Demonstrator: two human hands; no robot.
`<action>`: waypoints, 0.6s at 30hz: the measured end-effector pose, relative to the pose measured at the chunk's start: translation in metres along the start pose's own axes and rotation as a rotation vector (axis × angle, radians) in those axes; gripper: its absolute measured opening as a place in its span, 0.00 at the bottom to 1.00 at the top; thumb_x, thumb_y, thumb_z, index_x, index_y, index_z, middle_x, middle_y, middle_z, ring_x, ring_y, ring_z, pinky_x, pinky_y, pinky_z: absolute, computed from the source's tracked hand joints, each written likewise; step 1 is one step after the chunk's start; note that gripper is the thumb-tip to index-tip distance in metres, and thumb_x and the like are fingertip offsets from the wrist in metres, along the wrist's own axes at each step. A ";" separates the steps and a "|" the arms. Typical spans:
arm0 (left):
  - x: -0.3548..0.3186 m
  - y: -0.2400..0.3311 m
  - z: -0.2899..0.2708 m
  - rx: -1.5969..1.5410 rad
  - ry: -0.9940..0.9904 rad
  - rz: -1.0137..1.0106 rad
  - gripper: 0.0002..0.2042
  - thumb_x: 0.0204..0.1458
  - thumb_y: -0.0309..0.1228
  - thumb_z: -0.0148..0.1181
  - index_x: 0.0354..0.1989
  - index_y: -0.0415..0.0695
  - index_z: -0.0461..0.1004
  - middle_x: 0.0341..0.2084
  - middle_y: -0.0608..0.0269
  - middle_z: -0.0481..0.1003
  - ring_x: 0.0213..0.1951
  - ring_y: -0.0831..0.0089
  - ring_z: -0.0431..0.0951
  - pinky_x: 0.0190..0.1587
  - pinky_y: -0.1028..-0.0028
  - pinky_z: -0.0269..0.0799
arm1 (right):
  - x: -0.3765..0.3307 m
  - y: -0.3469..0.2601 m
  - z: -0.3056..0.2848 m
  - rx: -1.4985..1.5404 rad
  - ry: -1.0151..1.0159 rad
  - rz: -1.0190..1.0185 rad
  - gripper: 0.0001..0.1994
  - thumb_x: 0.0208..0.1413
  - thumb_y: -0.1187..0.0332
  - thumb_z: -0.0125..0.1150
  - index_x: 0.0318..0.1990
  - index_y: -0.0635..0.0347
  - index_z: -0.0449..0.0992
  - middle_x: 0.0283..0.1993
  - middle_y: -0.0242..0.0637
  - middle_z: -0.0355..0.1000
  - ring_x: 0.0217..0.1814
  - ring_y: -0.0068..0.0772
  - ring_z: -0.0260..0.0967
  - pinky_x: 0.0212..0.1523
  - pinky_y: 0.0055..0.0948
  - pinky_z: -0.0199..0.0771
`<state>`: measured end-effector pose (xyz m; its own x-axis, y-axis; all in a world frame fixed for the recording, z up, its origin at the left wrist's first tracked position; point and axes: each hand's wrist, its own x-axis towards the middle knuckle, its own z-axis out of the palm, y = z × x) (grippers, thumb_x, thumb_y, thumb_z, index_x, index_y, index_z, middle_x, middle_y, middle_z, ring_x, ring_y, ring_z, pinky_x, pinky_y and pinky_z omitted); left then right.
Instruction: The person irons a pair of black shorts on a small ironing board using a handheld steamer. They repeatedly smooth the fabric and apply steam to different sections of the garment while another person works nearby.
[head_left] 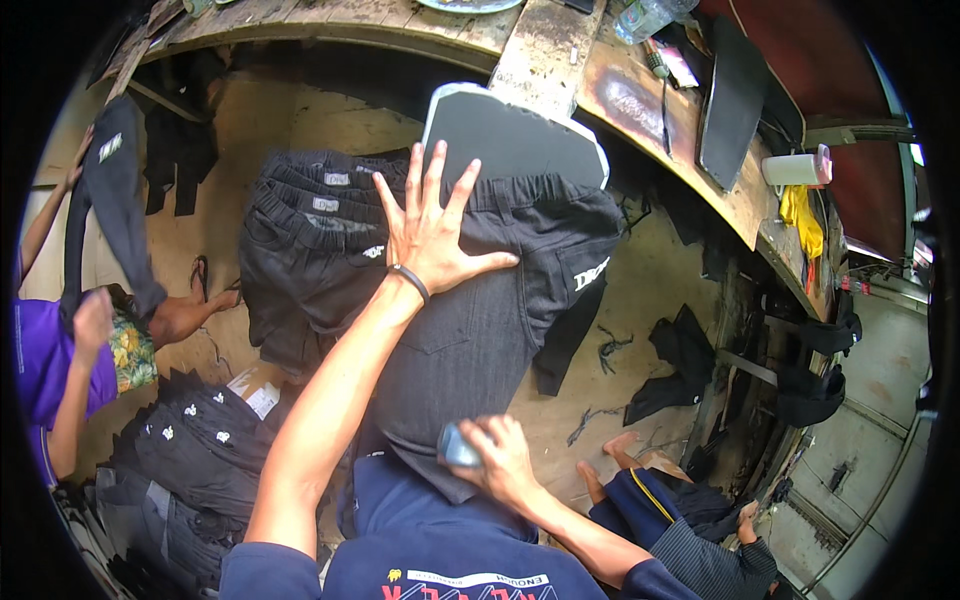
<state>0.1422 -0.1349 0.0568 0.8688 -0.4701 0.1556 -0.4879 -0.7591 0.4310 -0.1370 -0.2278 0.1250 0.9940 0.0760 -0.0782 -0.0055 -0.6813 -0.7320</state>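
Note:
A pair of black denim trousers (455, 330) with an elastic waist is drawn over a dark padded board (510, 135) that juts toward me from the bench. My left hand (430, 230) lies flat on the cloth near the waistband, fingers spread, a dark band round its wrist. Lower down, by the trouser leg close to my body, my right hand (508, 462) grips a rounded blue-grey block (458, 446); motion blurs it, so its exact kind is unclear. White lettering marks the trousers' right side. Beside them on the left hang more black trousers (310, 240) with gathered waists.
Dark garments (190, 440) are piled at lower left. A person in a purple shirt (70, 350) holds up dark trousers (108, 190) at left; another person (690, 550) sits at lower right. The wooden bench (630, 95) carries a plastic bottle (645, 20) and a pale mug (795, 168).

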 end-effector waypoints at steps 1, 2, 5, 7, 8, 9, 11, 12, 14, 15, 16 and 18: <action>-0.001 0.000 0.000 -0.019 0.013 0.010 0.67 0.33 0.80 0.72 0.84 0.62 0.55 0.86 0.49 0.41 0.86 0.44 0.34 0.75 0.18 0.25 | 0.007 -0.001 -0.008 0.097 -0.111 -0.030 0.40 0.35 0.57 0.90 0.61 0.53 0.80 0.46 0.40 0.75 0.48 0.47 0.72 0.51 0.47 0.76; 0.001 0.000 0.000 -0.020 0.015 0.007 0.67 0.33 0.80 0.72 0.84 0.62 0.55 0.86 0.49 0.42 0.86 0.44 0.34 0.75 0.18 0.25 | 0.022 0.011 -0.018 0.000 -0.073 -0.079 0.39 0.36 0.57 0.90 0.60 0.55 0.80 0.45 0.41 0.75 0.47 0.47 0.72 0.50 0.47 0.76; 0.000 0.000 0.000 -0.030 0.025 0.007 0.68 0.33 0.81 0.71 0.84 0.62 0.55 0.86 0.48 0.42 0.86 0.44 0.34 0.75 0.18 0.24 | 0.096 0.010 -0.049 -0.196 0.275 0.067 0.34 0.38 0.58 0.90 0.53 0.60 0.80 0.44 0.44 0.75 0.46 0.50 0.74 0.47 0.46 0.77; 0.000 0.001 -0.001 0.004 0.025 0.005 0.67 0.34 0.82 0.70 0.84 0.60 0.56 0.86 0.47 0.42 0.86 0.44 0.34 0.75 0.17 0.23 | 0.096 0.010 -0.039 -0.332 0.296 0.089 0.32 0.42 0.58 0.89 0.52 0.62 0.78 0.43 0.45 0.73 0.46 0.51 0.73 0.45 0.47 0.77; -0.001 0.001 -0.002 -0.006 0.011 -0.003 0.67 0.34 0.82 0.69 0.84 0.60 0.56 0.86 0.47 0.41 0.86 0.44 0.34 0.75 0.17 0.23 | 0.080 0.005 -0.029 -0.327 0.270 0.121 0.31 0.43 0.58 0.88 0.51 0.62 0.78 0.44 0.46 0.73 0.46 0.51 0.73 0.46 0.47 0.77; -0.001 0.001 -0.001 -0.023 0.008 -0.001 0.67 0.34 0.83 0.68 0.84 0.61 0.56 0.86 0.47 0.41 0.86 0.44 0.34 0.75 0.17 0.23 | 0.063 0.003 -0.019 -0.299 0.248 0.117 0.31 0.43 0.57 0.89 0.51 0.61 0.78 0.43 0.45 0.72 0.46 0.51 0.73 0.45 0.48 0.77; -0.001 -0.002 0.000 -0.031 0.006 0.006 0.66 0.34 0.83 0.68 0.84 0.61 0.56 0.85 0.47 0.42 0.86 0.45 0.34 0.75 0.18 0.23 | 0.017 -0.008 0.006 -0.193 0.212 0.056 0.32 0.43 0.53 0.88 0.53 0.57 0.80 0.45 0.45 0.74 0.46 0.51 0.73 0.49 0.47 0.75; -0.001 -0.003 0.001 -0.040 0.008 0.007 0.66 0.34 0.83 0.68 0.84 0.61 0.56 0.85 0.47 0.42 0.86 0.45 0.34 0.75 0.18 0.23 | 0.010 -0.016 0.012 -0.120 0.087 0.116 0.32 0.42 0.54 0.89 0.53 0.57 0.80 0.46 0.46 0.75 0.47 0.52 0.73 0.49 0.47 0.75; -0.002 -0.005 0.003 -0.085 0.031 0.023 0.66 0.35 0.82 0.68 0.84 0.61 0.57 0.85 0.47 0.43 0.86 0.45 0.34 0.76 0.18 0.23 | 0.009 -0.021 0.023 -0.051 0.063 0.061 0.32 0.41 0.56 0.89 0.53 0.57 0.81 0.46 0.45 0.76 0.48 0.52 0.73 0.49 0.47 0.74; -0.002 -0.006 0.004 -0.089 0.034 0.029 0.65 0.35 0.82 0.69 0.83 0.61 0.58 0.85 0.46 0.43 0.85 0.44 0.35 0.76 0.19 0.24 | 0.023 -0.025 0.026 -0.042 0.162 0.032 0.32 0.41 0.56 0.89 0.53 0.57 0.81 0.46 0.45 0.76 0.48 0.51 0.74 0.49 0.48 0.74; -0.003 -0.004 0.004 -0.068 0.036 0.024 0.65 0.35 0.82 0.69 0.83 0.60 0.58 0.85 0.46 0.44 0.85 0.44 0.36 0.76 0.18 0.24 | 0.036 -0.025 0.030 -0.132 0.289 0.116 0.32 0.42 0.56 0.88 0.54 0.57 0.80 0.46 0.45 0.76 0.48 0.51 0.74 0.48 0.49 0.74; -0.004 -0.001 0.001 -0.040 0.062 0.030 0.64 0.35 0.81 0.69 0.82 0.59 0.61 0.84 0.45 0.46 0.85 0.44 0.38 0.76 0.19 0.27 | 0.042 -0.039 0.041 -0.251 0.335 0.213 0.30 0.44 0.56 0.87 0.54 0.57 0.80 0.46 0.45 0.75 0.47 0.51 0.73 0.47 0.48 0.73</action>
<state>0.1390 -0.1320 0.0547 0.8581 -0.4623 0.2233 -0.5109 -0.7258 0.4606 -0.0997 -0.1680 0.1223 0.9543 -0.2956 0.0437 -0.2277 -0.8143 -0.5340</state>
